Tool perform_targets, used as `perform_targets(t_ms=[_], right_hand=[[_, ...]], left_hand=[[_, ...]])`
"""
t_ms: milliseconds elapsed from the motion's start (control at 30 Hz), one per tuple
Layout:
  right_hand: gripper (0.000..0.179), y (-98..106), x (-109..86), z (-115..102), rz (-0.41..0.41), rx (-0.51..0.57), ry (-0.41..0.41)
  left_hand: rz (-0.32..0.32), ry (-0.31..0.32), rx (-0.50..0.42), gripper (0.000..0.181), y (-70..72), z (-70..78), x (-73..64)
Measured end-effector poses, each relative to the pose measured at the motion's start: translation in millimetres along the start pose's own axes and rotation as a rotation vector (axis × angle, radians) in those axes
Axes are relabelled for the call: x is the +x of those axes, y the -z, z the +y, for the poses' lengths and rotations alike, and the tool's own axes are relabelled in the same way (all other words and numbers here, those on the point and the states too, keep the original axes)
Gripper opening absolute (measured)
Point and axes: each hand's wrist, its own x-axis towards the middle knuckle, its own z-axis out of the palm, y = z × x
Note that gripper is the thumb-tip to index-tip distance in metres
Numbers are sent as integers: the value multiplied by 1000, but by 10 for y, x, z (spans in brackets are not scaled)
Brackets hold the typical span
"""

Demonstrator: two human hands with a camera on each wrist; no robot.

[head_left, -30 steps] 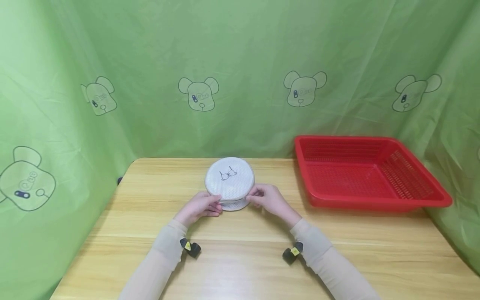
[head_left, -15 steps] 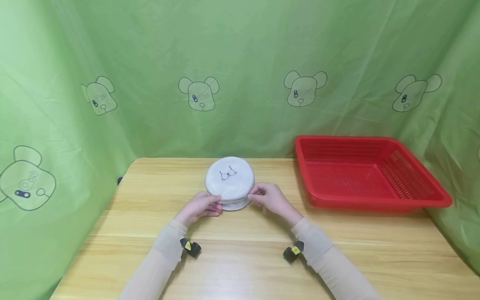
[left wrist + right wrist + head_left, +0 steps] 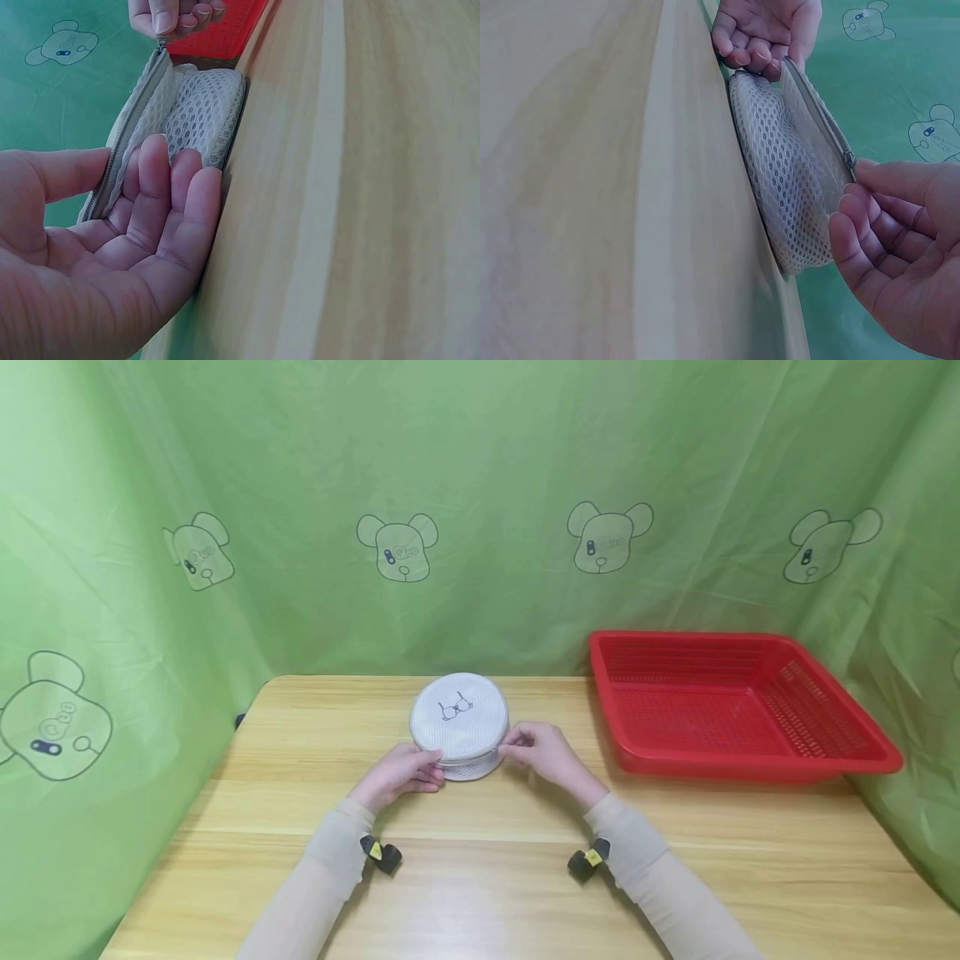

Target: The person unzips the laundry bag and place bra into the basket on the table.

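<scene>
A round white mesh laundry bag [image 3: 461, 718] with a dark line drawing on its top stands near the table's back edge. My left hand [image 3: 401, 770] holds its front left rim. In the left wrist view, the thumb lies on the zipper band [image 3: 136, 112] while the fingers curl in below it against the mesh side. At the front right, my right hand [image 3: 546, 753] pinches the zipper pull between thumb and forefinger. The zipper slider [image 3: 850, 160] shows right at those fingertips in the right wrist view. The mesh side wall sags in folds beneath the zipper.
A red plastic basket [image 3: 757, 766] with slotted walls sits at the back right of the wooden table [image 3: 480, 893]. Green curtains [image 3: 495, 610] printed with bear heads hang behind the table and along both sides.
My right hand has slid slightly away and to the right along the bag's rim, taking the zipper pull with it. My left hand and the bag have stayed in place.
</scene>
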Motion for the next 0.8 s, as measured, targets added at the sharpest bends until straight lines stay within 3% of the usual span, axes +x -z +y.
perform_targets(t_ms=[800], right_hand=[[11,60,9,12,12,16,-30]], left_hand=[[1,-3,5,23,9,-15,13]])
